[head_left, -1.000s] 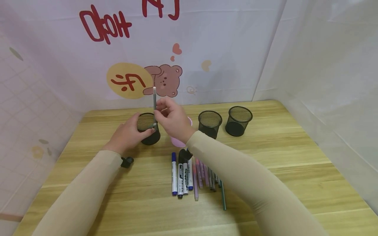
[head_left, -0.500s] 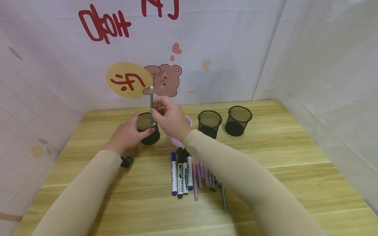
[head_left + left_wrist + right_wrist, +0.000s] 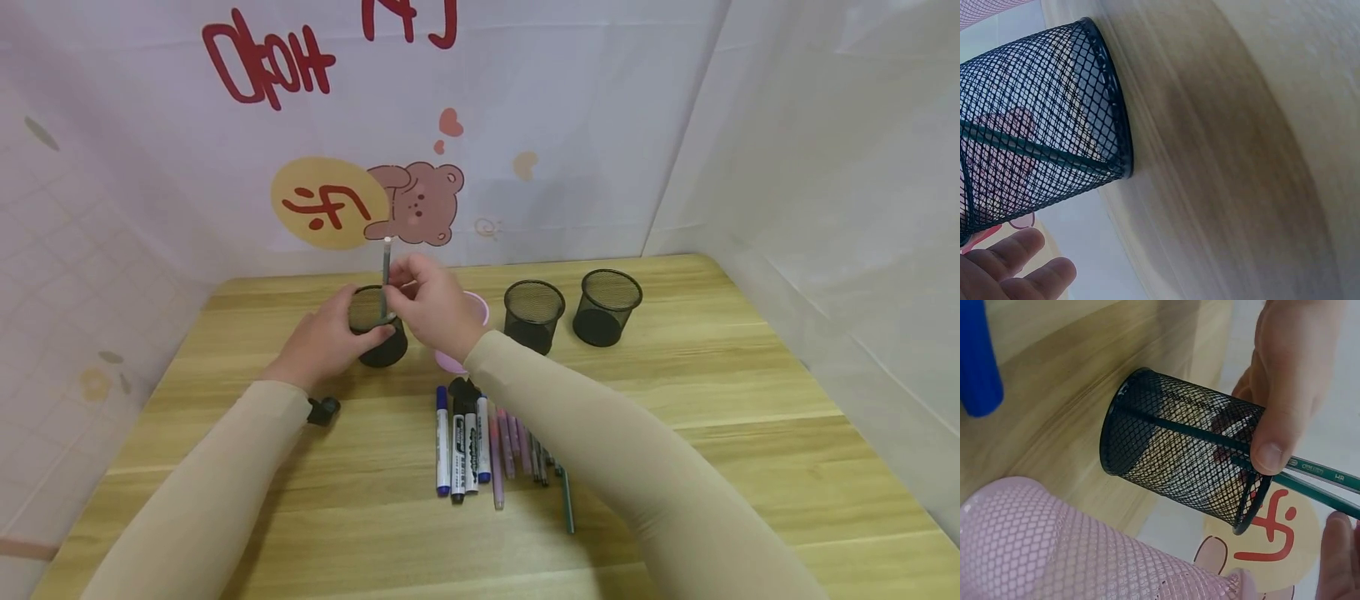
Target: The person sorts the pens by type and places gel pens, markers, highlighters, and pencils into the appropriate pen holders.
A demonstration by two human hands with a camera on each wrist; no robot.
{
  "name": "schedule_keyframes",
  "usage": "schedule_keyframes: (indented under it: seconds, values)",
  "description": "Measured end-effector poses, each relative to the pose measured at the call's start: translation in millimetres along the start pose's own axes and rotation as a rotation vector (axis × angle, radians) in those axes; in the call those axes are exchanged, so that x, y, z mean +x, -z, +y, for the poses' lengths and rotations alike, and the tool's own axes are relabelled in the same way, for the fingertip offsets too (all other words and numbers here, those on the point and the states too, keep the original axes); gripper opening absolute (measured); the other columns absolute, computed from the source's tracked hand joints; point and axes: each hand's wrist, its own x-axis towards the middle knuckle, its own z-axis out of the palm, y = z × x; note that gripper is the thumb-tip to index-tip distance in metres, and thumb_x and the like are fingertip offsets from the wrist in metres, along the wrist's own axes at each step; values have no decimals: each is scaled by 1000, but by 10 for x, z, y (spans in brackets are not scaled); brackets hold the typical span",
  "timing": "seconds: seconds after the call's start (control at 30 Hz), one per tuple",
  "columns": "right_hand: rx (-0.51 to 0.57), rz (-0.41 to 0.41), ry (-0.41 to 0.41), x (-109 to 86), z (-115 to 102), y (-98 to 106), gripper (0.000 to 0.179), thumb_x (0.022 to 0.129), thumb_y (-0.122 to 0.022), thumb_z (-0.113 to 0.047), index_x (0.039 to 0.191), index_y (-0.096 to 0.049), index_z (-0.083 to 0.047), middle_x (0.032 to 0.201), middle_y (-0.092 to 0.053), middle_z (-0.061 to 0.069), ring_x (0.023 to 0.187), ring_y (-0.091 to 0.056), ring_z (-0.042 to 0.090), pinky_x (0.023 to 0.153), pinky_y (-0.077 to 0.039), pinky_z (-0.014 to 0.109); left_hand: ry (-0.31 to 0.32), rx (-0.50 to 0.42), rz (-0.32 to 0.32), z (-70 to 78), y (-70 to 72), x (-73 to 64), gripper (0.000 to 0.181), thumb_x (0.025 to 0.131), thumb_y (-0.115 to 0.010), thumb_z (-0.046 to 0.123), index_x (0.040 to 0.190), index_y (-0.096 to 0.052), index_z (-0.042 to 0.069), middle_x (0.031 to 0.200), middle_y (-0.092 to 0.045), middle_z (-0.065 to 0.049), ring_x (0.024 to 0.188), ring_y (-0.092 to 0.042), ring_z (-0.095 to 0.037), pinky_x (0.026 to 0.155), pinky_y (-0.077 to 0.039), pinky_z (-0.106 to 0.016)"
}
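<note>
My left hand [image 3: 324, 340] grips the black mesh pen cup [image 3: 384, 348] at the left, its thumb lying at the rim. A green pencil [image 3: 1172, 427] leans inside that cup, and its end juts out beneath the left thumb. My right hand [image 3: 435, 302] pinches a second dark green pencil [image 3: 386, 265], upright over the cup's mouth with its pale end up. In the right wrist view the two pencils run close together at the rim. The left wrist view shows the cup's mesh wall with a pencil slanting inside, and left fingers [image 3: 1041, 275] beside it.
A pink mesh cup [image 3: 450, 360] stands just behind the right wrist. Two more black mesh cups, one in the middle [image 3: 533, 321] and one farther right [image 3: 603, 312], stand along the back. White markers [image 3: 442, 442], pink pens [image 3: 497, 467] and green pencils [image 3: 567, 500] lie in front, partly under the right forearm.
My right hand has shifted slightly left and then down, lowering the pencil at the left black cup. My left hand keeps its grip on the cup.
</note>
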Motion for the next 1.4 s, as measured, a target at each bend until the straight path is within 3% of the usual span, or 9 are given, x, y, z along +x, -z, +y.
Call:
schedule_keyframes:
  seconds: [0.3,0.53,0.8,1.03,1.17,1.4]
  values:
    - [-63,-63,-72,8,61,-21,10,104,-63,-11,112,-64,-6,113,-71,7,106,-74,20,85,-60,22,2,5,-6,15,7,-4,81,93,-62,74,149,-44,17,133,-63,-8,110,-65,-34,93,-52,-54]
    - [-46,-41,-42,-47,94,67,21,103,-65,-12,122,-64,-3,118,-72,10,104,-73,22,86,-60,23,17,12,-9,26,5,0,89,90,-60,80,150,-43,16,134,-63,-9,113,-66,-35,96,-52,-57]
    - [-35,-38,-17,-175,57,310,27,104,-66,-14,129,-64,-6,121,-70,11,109,-74,24,89,-61,28,41,11,-14,42,1,-6,96,88,-59,82,155,-39,17,138,-61,-11,121,-63,-38,101,-50,-62]
    - [-144,-9,33,-368,52,619,30,100,-70,-13,129,-66,-5,119,-73,13,108,-75,25,93,-61,32,45,25,-11,40,1,-1,98,88,-60,81,157,-37,16,146,-57,-11,129,-60,-41,108,-47,-65]
    - [-147,-13,39,-497,67,784,30,99,-72,-10,127,-67,-2,120,-74,19,108,-74,27,94,-61,35,51,41,-13,33,3,2,96,91,-62,76,159,-34,14,150,-55,-13,133,-57,-44,111,-44,-67]
    - [-184,-11,30,-699,106,1001,30,99,-73,-11,126,-67,0,121,-75,20,106,-75,26,93,-62,37,37,39,-26,45,2,1,95,90,-59,80,156,-39,14,146,-58,-14,130,-59,-42,109,-44,-66]
